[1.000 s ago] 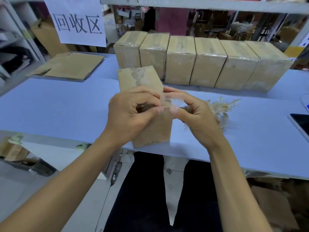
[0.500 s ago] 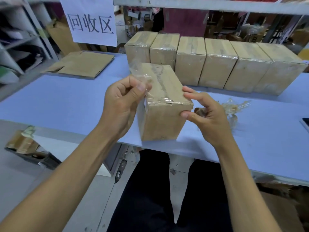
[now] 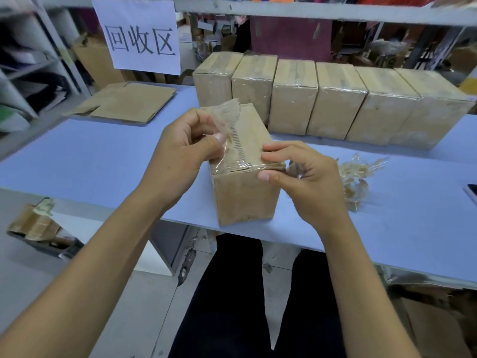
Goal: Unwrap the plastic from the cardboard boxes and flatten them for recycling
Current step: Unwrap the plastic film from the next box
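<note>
From your head camera: your left hand (image 3: 180, 156) pinches a flap of plastic wrap (image 3: 227, 120) and has lifted it higher off the box (image 3: 245, 171) than half a second ago, so the peel is under way. Your right hand (image 3: 302, 177) now clamps the box's near right corner, thumb in front and fingers on top, at the edge of the blue table (image 3: 103, 161). Six wrapped boxes (image 3: 335, 99) wait behind; one flattened box (image 3: 126, 102) lies left.

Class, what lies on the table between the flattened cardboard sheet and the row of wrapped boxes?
Head view: only bare blue table lies between the flattened sheet and the row of boxes.
</note>
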